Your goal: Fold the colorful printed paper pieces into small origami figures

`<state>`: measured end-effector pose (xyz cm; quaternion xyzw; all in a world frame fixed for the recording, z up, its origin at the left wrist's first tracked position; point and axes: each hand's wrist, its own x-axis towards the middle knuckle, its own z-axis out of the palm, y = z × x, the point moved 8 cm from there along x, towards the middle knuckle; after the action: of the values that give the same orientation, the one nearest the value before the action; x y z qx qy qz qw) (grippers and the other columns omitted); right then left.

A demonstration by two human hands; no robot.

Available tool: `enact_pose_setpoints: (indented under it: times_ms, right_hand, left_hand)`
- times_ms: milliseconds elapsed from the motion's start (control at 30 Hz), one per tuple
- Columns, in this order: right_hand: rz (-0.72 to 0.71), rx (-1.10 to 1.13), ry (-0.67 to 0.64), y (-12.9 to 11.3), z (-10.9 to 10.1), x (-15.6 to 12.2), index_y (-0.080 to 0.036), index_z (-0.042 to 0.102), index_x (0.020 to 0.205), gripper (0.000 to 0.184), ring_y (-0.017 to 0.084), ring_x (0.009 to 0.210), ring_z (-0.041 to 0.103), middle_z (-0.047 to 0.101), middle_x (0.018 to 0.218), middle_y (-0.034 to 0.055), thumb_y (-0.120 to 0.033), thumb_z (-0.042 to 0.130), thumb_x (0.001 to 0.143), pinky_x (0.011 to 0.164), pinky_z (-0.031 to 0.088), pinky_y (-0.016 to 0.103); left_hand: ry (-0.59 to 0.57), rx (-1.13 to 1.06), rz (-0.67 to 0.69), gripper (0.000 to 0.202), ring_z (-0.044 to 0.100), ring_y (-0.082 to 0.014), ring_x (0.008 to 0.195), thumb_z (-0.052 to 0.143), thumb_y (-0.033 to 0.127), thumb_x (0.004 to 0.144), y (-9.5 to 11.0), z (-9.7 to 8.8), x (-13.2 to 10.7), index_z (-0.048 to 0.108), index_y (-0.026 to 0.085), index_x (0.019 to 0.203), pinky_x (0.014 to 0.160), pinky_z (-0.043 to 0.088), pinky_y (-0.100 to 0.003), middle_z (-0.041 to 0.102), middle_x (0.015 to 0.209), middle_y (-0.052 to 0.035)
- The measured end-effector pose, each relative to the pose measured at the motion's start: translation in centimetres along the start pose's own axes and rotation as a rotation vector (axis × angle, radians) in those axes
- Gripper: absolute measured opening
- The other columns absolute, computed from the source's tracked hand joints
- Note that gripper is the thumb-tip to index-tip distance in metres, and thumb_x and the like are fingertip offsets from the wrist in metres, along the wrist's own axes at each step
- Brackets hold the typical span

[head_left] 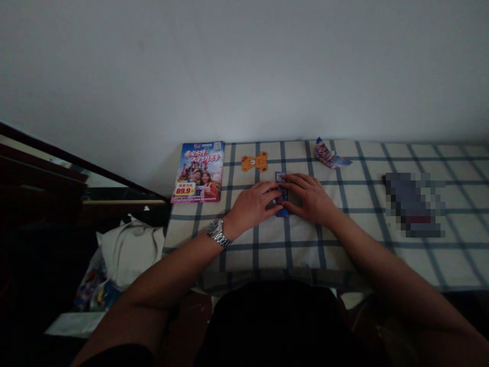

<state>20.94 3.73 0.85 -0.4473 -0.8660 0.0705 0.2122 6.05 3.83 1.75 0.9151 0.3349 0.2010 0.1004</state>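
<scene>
Both hands rest together on a small blue printed paper (281, 178) lying on the checked tablecloth (344, 239). My left hand (254, 205), with a metal watch (218, 232) on its wrist, presses on the paper's left side with fingers bent down. My right hand (308, 196) lies over its right side, fingers curled and pressing on it. Most of the paper is hidden under the fingers.
A colourful flyer (198, 172) lies at the table's far left corner. An orange bear-shaped piece (254, 162) sits behind my hands, a folded blue-and-red paper (327, 153) further right. A blurred dark object (414, 204) lies to the right. Bags (126, 250) sit left of the table.
</scene>
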Motion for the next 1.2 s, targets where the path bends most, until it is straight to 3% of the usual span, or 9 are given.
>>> enact_pose_setpoints:
  times_ms: [567,1200]
  right_hand:
    - [0.006,0.027,0.012,0.24,-0.03,0.02,-0.026,0.064,0.144,0.049,0.037,0.14,0.055,0.061,0.154,0.0099,-0.041,0.068,0.098,0.114,0.048,0.061]
    - [-0.007,0.034,0.027,0.3,-0.18,0.09,-0.026,0.062,0.145,0.044,0.034,0.141,0.055,0.062,0.154,0.0081,-0.04,0.062,0.103,0.116,0.047,0.058]
  left_hand:
    - [0.017,0.043,-0.037,0.031,0.063,-0.0251,0.119,0.064,0.036,0.104,0.13,0.18,0.26,0.068,0.021,0.131,0.096,0.06,-0.041,0.068,0.135,-0.0062]
    - [0.014,0.051,-0.032,0.034,0.062,-0.0251,0.125,0.065,0.037,0.104,0.11,0.47,0.15,0.066,0.02,0.133,0.1,0.06,-0.041,0.065,0.141,-0.0064]
